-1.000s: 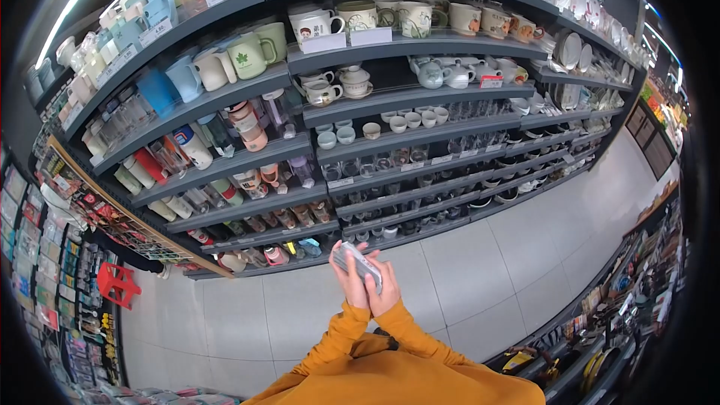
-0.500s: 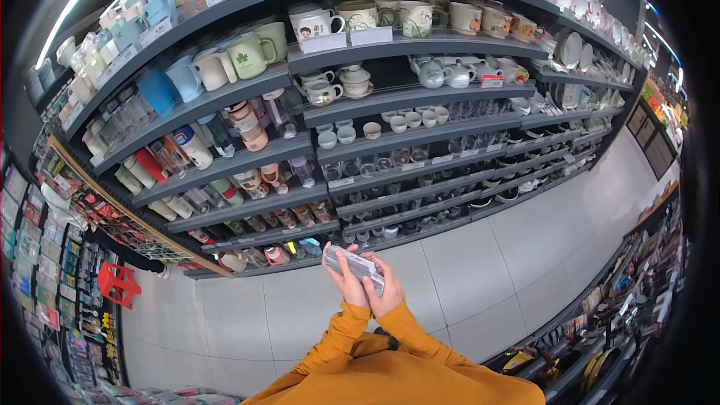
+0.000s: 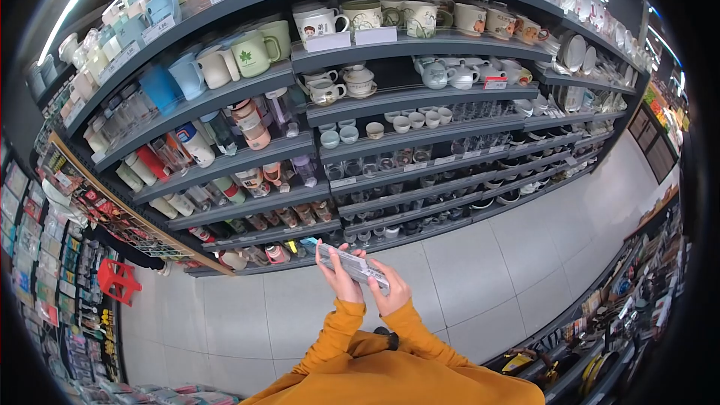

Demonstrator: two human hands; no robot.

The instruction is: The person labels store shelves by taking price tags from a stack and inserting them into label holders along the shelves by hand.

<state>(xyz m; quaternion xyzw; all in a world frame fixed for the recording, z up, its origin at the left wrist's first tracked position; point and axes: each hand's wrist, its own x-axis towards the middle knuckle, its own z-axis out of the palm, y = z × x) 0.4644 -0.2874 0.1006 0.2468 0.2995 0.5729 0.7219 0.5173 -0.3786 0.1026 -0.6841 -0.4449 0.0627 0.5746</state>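
In the head view, both bare hands are holding one flat, long, grey-and-white thing (image 3: 357, 266) up in front of the body. What it is made of is too small to tell. It is sitting between the two hands, above the pale grey tiled floor (image 3: 472, 266). Its long side is pointing from ten o'clock down to four o'clock.

The left hand (image 3: 343, 285) is coming at it from seven o'clock, with fingers gripping the ten o'clock end and the thumb lying over the front. The right hand (image 3: 393, 292) is pinching the four o'clock end, thumb in front and fingers reaching behind. Neither hand is nearer, because both are touching it. The wrists are pointing down toward six o'clock, in long mustard-orange cloth sleeves (image 3: 330, 337).

Out from the thing, a big dark grey shelf (image 3: 420, 49) is standing at twelve o'clock. A light green mug with a leaf on it (image 3: 253, 54) is sitting at eleven o'clock, and a pale blue-grey round teapot (image 3: 435, 73) is sitting at one o'clock. A bright red plastic stool (image 3: 118, 281) is standing well apart at nine o'clock. Both hands are staying clear of these shelf things.
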